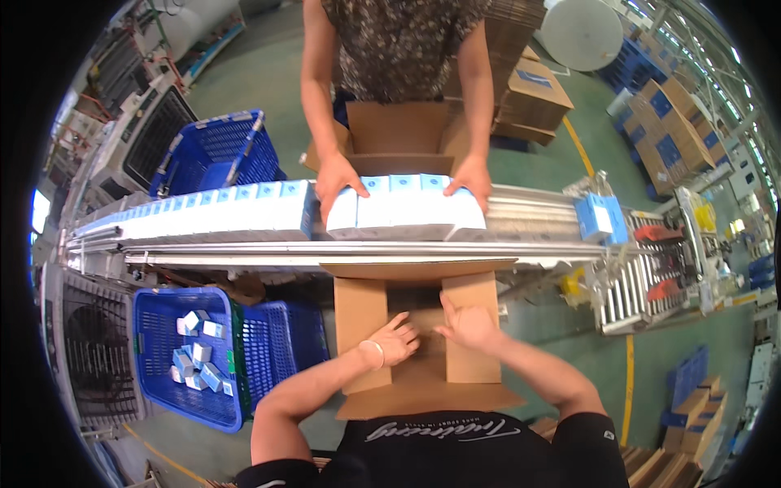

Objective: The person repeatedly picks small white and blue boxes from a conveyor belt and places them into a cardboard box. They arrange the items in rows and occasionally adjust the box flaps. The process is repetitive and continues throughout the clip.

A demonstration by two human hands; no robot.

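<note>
An open cardboard box stands in front of me with its flaps folded outward; its inside is dark and mostly hidden. My left hand, with a light bracelet at the wrist, reaches over the left part of the opening, fingers apart and holding nothing. On the opposite side, my right hand rests at the right flap, index finger and thumb stretched out and nothing visibly held. Beyond the box, another person's two hands press a row of white-and-blue cartons together from both ends on the conveyor.
More cartons line the conveyor to the left. A blue basket at lower left holds several loose small cartons; another blue basket stands across the line. The other person has an open box. A blue-and-white carton sits farther right.
</note>
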